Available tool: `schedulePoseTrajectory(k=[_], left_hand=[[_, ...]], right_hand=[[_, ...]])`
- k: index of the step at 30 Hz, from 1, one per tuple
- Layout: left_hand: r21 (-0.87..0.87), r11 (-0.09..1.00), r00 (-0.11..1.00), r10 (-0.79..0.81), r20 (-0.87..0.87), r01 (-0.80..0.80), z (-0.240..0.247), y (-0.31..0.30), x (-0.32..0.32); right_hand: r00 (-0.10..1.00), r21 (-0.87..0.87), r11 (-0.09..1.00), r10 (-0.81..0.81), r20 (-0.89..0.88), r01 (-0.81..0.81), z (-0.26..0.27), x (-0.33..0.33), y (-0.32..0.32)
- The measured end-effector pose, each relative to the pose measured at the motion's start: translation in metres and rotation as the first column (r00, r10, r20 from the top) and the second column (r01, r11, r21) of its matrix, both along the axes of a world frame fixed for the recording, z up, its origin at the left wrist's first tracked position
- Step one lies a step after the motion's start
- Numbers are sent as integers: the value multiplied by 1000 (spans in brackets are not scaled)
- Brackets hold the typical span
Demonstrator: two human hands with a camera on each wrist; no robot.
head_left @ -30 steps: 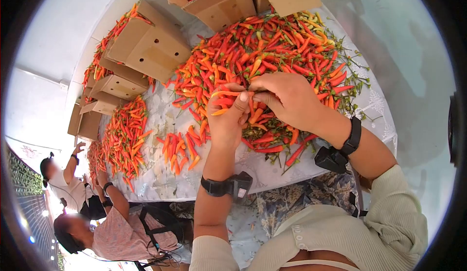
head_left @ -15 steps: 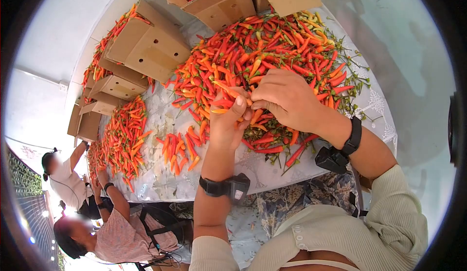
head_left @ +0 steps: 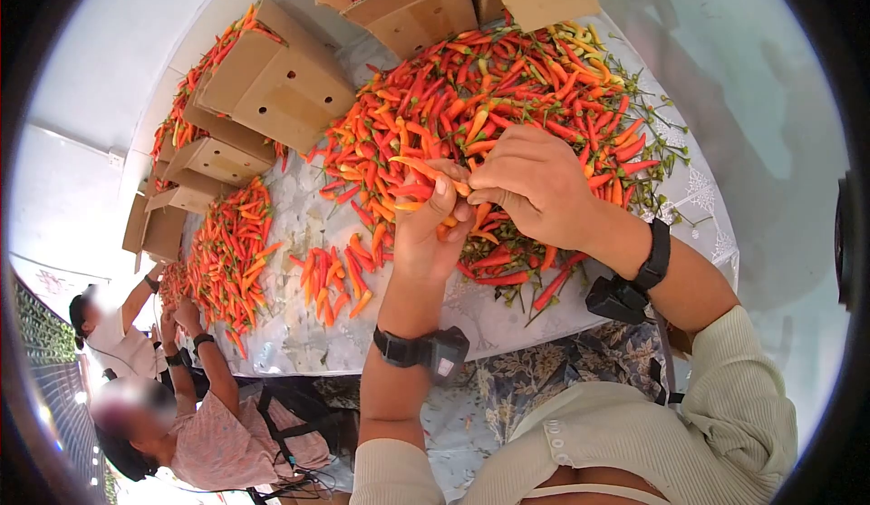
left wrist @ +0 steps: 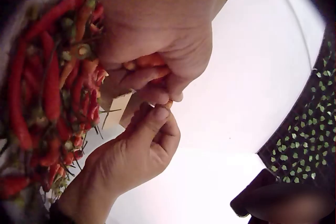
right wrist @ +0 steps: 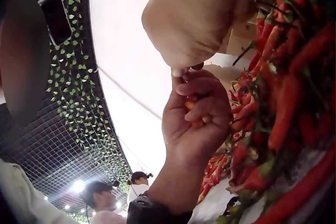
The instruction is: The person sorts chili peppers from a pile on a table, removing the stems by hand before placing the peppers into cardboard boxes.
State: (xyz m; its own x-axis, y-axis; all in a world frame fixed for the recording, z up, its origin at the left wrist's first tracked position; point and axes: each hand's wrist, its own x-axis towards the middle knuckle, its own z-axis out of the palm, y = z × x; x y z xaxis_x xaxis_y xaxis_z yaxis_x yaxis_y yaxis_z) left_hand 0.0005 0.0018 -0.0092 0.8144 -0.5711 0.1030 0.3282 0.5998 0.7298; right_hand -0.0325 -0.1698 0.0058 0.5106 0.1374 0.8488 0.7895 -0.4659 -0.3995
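Note:
Over the large heap of red and orange chili peppers (head_left: 544, 79), both hands meet at one orange chili pepper (head_left: 419, 169). My left hand (head_left: 426, 237) holds it between thumb and fingers, its tip slanting up to the left. More peppers (right wrist: 192, 104) lie in the left palm under curled fingers, as the right wrist view shows. My right hand (head_left: 535, 183) pinches at the pepper's stem end with thumb and fingertips. In the left wrist view the fingertips of both hands come together at the small pepper end (left wrist: 168, 104); the stem itself is hidden by the fingers.
Cardboard boxes (head_left: 272, 88) of peppers stand along the table's far side, another box (head_left: 417, 15) at the back. A small pepper group (head_left: 337, 278) and a longer pile (head_left: 236, 260) lie left. Green stems (head_left: 666, 156) litter the right side. Two people (head_left: 208, 441) work at left.
The orange pepper in the left hand has gone from nearly level to slanting, and the left thumb has shifted along it. My right hand stays close by. The people at left have moved their arms.

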Motion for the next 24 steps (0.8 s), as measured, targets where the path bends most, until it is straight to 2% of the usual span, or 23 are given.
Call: schedulePoseTrajectory(k=[4, 10, 13, 16, 17, 20, 21, 24], left_hand=[[-72, 992, 993, -106, -45, 103, -3, 2, 2], [-171, 962, 973, -223, -51, 211, -4, 1, 4], [-330, 943, 958, -121, -261, 29, 0, 8, 12], [-268, 961, 991, 44, -126, -76, 6, 29, 26], [-321, 947, 997, -21, -81, -6, 5, 31, 30], [-310, 950, 984, -83, -157, 30, 4, 24, 26], [-235, 972, 986, -40, -161, 1, 3, 20, 23], [-35, 993, 982, 106, -157, -113, 8, 8, 14]], right_hand=[[995, 50, 995, 87, -50, -85, 2, 0, -1], [994, 117, 990, 90, -57, -83, 1, -3, 5], [981, 149, 974, 184, -67, -173, 12, -9, 2], [990, 139, 988, 84, -112, -68, 20, -13, -6], [994, 188, 982, 32, -103, -12, 16, -10, -9], [913, 304, 887, -246, -324, 347, 18, -5, -14], [873, 190, 859, -435, -219, 476, 13, 1, -21], [826, -1, 829, -558, 82, 559, 9, 9, -32]])
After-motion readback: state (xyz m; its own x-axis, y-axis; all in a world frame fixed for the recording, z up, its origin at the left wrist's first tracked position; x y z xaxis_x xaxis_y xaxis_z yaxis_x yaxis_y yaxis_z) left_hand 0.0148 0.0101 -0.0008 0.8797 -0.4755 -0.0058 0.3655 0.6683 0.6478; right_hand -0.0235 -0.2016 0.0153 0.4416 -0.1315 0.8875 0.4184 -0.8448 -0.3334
